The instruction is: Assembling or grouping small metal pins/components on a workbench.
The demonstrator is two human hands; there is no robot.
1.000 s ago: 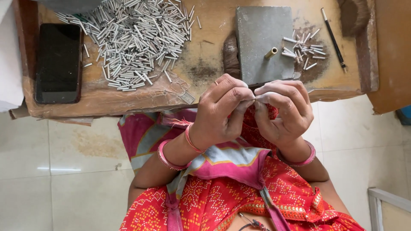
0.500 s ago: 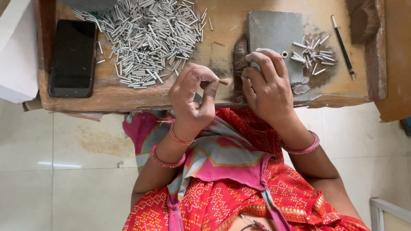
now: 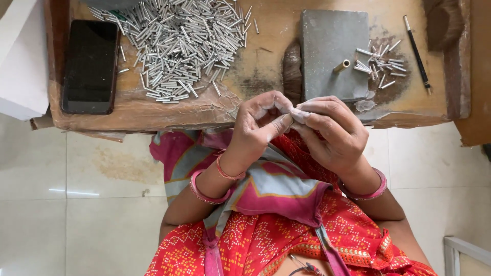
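My left hand (image 3: 261,128) and my right hand (image 3: 332,128) meet over my lap, just in front of the wooden table's edge (image 3: 153,110). Their dusty fingertips pinch together at one spot, and the small tube between them is almost wholly hidden. A big pile of short silver metal tubes (image 3: 179,46) lies on the table beyond my left hand. Past my right hand sits a grey stone slab (image 3: 327,46) with one brass tube (image 3: 341,65) on it, and a small heap of silver tubes (image 3: 381,64) beside it.
A black phone (image 3: 89,66) lies at the table's left end, next to a white sheet (image 3: 20,61). A black pen (image 3: 417,51) rests at the right. A white rail (image 3: 468,250) shows at the bottom right over pale floor tiles.
My hands came back from the table edge toward my lap and closed together. The left hand's thin tube, visible half a second ago, is now covered by both sets of fingertips.
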